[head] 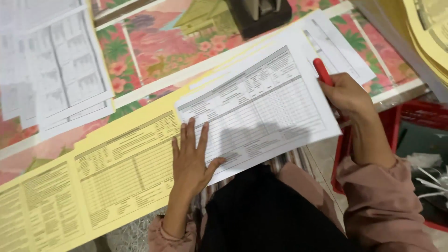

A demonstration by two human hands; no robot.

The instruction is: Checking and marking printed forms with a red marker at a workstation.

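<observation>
my right hand (347,95) clamped on red pen (322,71), tip hidden; my left hand (191,156) flat, fingers spread, on white form (261,102); print unreadable.

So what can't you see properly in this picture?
Head view:
- The red pen: its tip is hidden inside the right hand.
- The white form: its print is too small and blurred; the left hand covers one corner.
- The dark object: cut off by the top edge.
- The yellow sheet: runs past the left edge.
</observation>
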